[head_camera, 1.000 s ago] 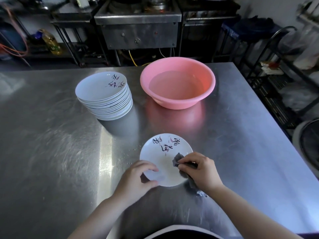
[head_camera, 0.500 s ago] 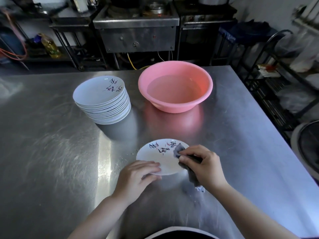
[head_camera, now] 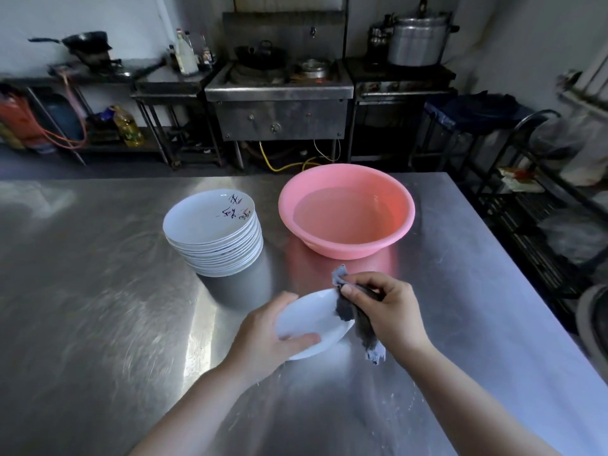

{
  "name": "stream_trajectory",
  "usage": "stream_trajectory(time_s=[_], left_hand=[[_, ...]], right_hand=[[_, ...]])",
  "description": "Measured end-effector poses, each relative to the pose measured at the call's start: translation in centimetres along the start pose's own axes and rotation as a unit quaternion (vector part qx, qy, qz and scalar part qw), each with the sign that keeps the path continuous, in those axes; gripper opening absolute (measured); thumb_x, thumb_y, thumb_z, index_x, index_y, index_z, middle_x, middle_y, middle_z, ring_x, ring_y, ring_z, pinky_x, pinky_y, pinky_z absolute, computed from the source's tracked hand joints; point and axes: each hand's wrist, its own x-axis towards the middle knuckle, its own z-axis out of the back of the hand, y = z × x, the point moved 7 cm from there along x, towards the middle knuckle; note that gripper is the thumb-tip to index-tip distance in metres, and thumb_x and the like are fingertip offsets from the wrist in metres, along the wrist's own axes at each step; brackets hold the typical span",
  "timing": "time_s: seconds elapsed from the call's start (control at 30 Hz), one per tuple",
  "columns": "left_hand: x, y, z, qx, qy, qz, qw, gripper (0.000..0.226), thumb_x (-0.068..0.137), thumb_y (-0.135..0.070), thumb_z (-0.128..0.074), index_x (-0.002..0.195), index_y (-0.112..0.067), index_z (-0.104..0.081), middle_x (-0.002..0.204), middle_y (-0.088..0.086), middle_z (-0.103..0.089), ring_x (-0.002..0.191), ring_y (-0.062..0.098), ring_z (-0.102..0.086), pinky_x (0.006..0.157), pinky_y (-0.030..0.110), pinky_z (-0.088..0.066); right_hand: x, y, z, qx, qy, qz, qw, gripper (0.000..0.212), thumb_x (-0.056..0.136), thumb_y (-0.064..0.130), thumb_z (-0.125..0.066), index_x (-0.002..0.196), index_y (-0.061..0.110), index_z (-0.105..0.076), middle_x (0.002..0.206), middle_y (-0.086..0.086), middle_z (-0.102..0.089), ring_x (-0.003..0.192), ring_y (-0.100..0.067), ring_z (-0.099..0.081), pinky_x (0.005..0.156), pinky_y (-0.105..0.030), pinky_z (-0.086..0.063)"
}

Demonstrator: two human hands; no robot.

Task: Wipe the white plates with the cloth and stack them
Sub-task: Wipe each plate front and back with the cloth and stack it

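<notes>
My left hand (head_camera: 263, 337) grips a white plate (head_camera: 309, 320) by its left rim and holds it tilted above the steel table, its plain underside turned toward me. My right hand (head_camera: 388, 311) pinches a dark grey cloth (head_camera: 353, 317) against the plate's right edge; the cloth hangs down past the rim. A stack of several white plates (head_camera: 214, 232) with dark painted characters stands on the table behind and to the left.
A pink basin (head_camera: 347, 210) holding water sits behind the hands, right of the stack. The steel table (head_camera: 98, 324) ends at the right beside a dark wire rack (head_camera: 539, 225). Stoves and pots line the back wall.
The plate lay flat on the table showing its painted face; my left hand has lifted and tilted it so the underside shows. My right hand and cloth moved to its right edge.
</notes>
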Motion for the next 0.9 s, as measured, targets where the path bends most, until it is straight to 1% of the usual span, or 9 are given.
stream_trajectory(time_s=[0.13, 0.27, 0.37, 0.47, 0.6, 0.7, 0.8, 0.87, 0.9], left_hand=[[0.3, 0.6, 0.4, 0.075, 0.042, 0.012, 0.996, 0.042, 0.078, -0.027, -0.077, 0.112, -0.036, -0.054, 0.09, -0.018, -0.063, 0.081, 0.003, -0.056, 0.07, 0.006, -0.04], [-0.1, 0.3, 2.0, -0.107, -0.029, 0.066, 0.992, 0.046, 0.065, -0.025, -0.08, 0.107, -0.029, -0.062, 0.098, -0.013, -0.071, 0.089, 0.008, -0.066, 0.077, 0.017, -0.049], [-0.5, -0.1, 3.8, -0.267, -0.095, 0.099, 0.954, 0.061, 0.053, -0.025, -0.085, 0.111, -0.022, -0.065, 0.105, 0.003, -0.074, 0.096, 0.021, -0.071, 0.082, 0.03, -0.055], [-0.6, -1.7, 5.3, -0.357, -0.104, 0.091, 0.924, 0.057, 0.053, -0.015, -0.084, 0.107, -0.023, -0.07, 0.106, 0.014, -0.074, 0.096, 0.03, -0.071, 0.078, 0.035, -0.058], [-0.2, -4.2, 7.3, -0.357, -0.079, 0.065, 0.928, 0.058, 0.053, -0.007, -0.083, 0.108, -0.021, -0.072, 0.11, 0.016, -0.073, 0.102, 0.034, -0.07, 0.089, 0.042, -0.055], [-0.2, -5.4, 9.7, -0.338, -0.079, 0.046, 0.937, 0.059, 0.055, 0.0, -0.079, 0.11, -0.024, -0.072, 0.111, 0.012, -0.074, 0.106, 0.029, -0.069, 0.088, 0.036, -0.054], [0.1, -6.3, 12.2, -0.346, -0.064, 0.016, 0.936, 0.06, 0.053, 0.0, -0.081, 0.11, -0.017, -0.072, 0.11, 0.019, -0.073, 0.103, 0.037, -0.069, 0.088, 0.043, -0.055], [0.7, -7.1, 13.9, -0.339, -0.065, -0.006, 0.939, 0.061, 0.049, -0.005, -0.084, 0.108, -0.017, -0.072, 0.106, 0.02, -0.073, 0.099, 0.039, -0.07, 0.081, 0.039, -0.057], [1.1, -7.6, 14.7, -0.337, -0.066, -0.016, 0.939, 0.061, 0.048, -0.007, -0.083, 0.107, -0.019, -0.073, 0.105, 0.019, -0.074, 0.097, 0.037, -0.071, 0.077, 0.035, -0.057]], right_hand=[[0.5, -0.1, -0.1, -0.005, -0.006, -0.006, 1.0, 0.011, 0.079, 0.016, -0.078, 0.081, 0.026, -0.077, 0.074, 0.009, -0.074, 0.07, -0.005, -0.068, 0.071, -0.021, -0.051], [0.4, 1.0, -0.1, 0.022, -0.031, 0.011, 0.999, 0.015, 0.081, 0.016, -0.076, 0.079, 0.031, -0.075, 0.074, 0.012, -0.074, 0.069, -0.001, -0.068, 0.067, -0.013, -0.048], [0.6, 3.2, 0.2, 0.012, -0.062, 0.052, 0.997, 0.022, 0.082, 0.016, -0.075, 0.082, 0.038, -0.074, 0.079, 0.019, -0.072, 0.074, 0.001, -0.067, 0.069, -0.011, -0.048], [1.0, 6.8, -0.7, -0.057, -0.062, 0.121, 0.989, 0.035, 0.083, 0.013, -0.073, 0.08, 0.048, -0.069, 0.088, 0.026, -0.069, 0.09, 0.002, -0.063, 0.079, -0.009, -0.044], [0.5, 12.3, -5.3, -0.152, -0.052, 0.243, 0.957, 0.019, 0.083, 0.013, -0.072, 0.09, 0.031, -0.076, 0.088, 0.028, -0.061, 0.092, -0.003, -0.053, 0.087, -0.017, -0.04], [-0.3, 15.6, -8.8, -0.171, 0.021, 0.356, 0.918, 0.016, 0.081, 0.017, -0.072, 0.095, 0.023, -0.077, 0.095, 0.014, -0.063, 0.093, -0.005, -0.05, 0.088, -0.009, -0.035], [1.7, 17.0, -7.9, -0.147, -0.005, 0.315, 0.938, 0.017, 0.083, 0.013, -0.073, 0.093, 0.026, -0.077, 0.094, 0.014, -0.065, 0.096, -0.007, -0.055, 0.088, -0.017, -0.04], [1.7, 18.6, -7.4, -0.13, -0.062, 0.316, 0.938, 0.02, 0.083, 0.011, -0.073, 0.092, 0.028, -0.077, 0.091, 0.016, -0.064, 0.095, -0.008, -0.057, 0.085, -0.019, -0.042], [1.2, 20.0, -8.0, -0.134, -0.068, 0.351, 0.924, 0.02, 0.082, 0.011, -0.073, 0.092, 0.028, -0.077, 0.091, 0.017, -0.063, 0.093, -0.008, -0.056, 0.084, -0.018, -0.041]])
